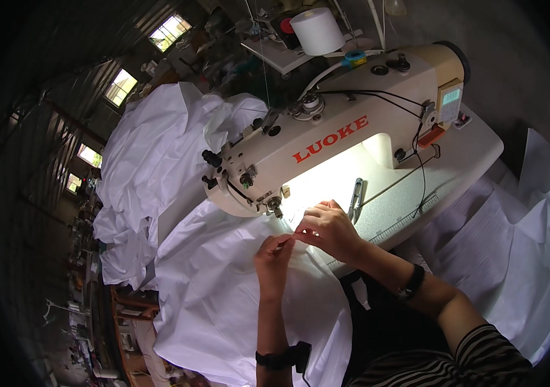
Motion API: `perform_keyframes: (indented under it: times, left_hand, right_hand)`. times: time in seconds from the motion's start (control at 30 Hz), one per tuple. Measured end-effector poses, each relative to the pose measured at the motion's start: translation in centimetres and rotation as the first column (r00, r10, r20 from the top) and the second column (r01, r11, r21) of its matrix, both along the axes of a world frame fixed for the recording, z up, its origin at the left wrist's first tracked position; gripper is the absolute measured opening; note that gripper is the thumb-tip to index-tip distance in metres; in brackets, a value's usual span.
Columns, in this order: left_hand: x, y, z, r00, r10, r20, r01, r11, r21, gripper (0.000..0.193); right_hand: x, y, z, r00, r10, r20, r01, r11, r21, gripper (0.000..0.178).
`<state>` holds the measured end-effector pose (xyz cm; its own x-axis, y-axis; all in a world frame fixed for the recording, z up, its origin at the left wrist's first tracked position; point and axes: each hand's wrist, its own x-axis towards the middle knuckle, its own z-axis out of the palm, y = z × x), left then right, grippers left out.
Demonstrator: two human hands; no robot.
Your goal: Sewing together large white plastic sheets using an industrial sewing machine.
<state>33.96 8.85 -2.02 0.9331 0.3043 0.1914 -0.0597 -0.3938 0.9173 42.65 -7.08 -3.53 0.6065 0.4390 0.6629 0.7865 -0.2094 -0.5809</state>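
White fabric [223, 271] spreads over the sewing machine's bed and hangs down toward me. My left hand [274, 251] is closed in a pinch on the fabric's edge, just in front of the needle area. Beside it, my right hand [330, 229] also pinches the cloth, its fingertips meeting those of the left. The fine detail between the fingertips is too small to make out. The head of a white sewing machine [333, 142] stands right behind my hands, its lamp lighting the bed. A pair of thread snips [356, 197] lies on the bed, right of my right hand.
A large heap of white fabric [152, 155] rises at the left, and more white cloth [488, 238] drapes at the right. A cone of white thread [317, 31] stands behind the machine. A control panel [450, 98] sits on the machine's right end. A wooden frame [130, 316] is at lower left.
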Motion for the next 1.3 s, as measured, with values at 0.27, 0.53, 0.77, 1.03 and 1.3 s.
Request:
perform_keyframes:
  times: [0.27,0.53,0.77,1.03,1.3]
  left_hand:
    - [3.4,3.8,-0.3,0.988,0.155,0.005,-0.136,0.851,0.508,0.011]
    - [5.3,4.6,-3.5,0.975,0.215,0.051,-0.217,0.89,0.401,0.013]
    - [5.6,5.3,-4.0,0.962,0.27,-0.029,-0.249,0.92,0.304,0.014]
    - [6.1,5.5,-3.9,0.927,0.361,-0.097,-0.29,0.858,0.424,0.02]
    - [6.3,5.6,-4.5,0.942,0.335,-0.009,-0.306,0.873,0.378,0.02]
  right_hand:
    - [1.4,-4.1,2.9,0.997,-0.065,-0.031,0.068,0.993,0.095,0.021]
    - [7.6,-16.4,11.1,0.855,-0.458,0.244,0.403,0.882,0.245,0.012]
    - [23.2,-31.3,15.0,0.29,-0.754,0.589,0.851,0.485,0.203,0.035]
    - [28.5,-37.9,10.7,0.678,-0.715,0.172,0.735,0.66,-0.155,0.04]
    - [12.7,-23.7,8.7,0.687,-0.723,0.071,0.658,0.661,0.361,0.031]
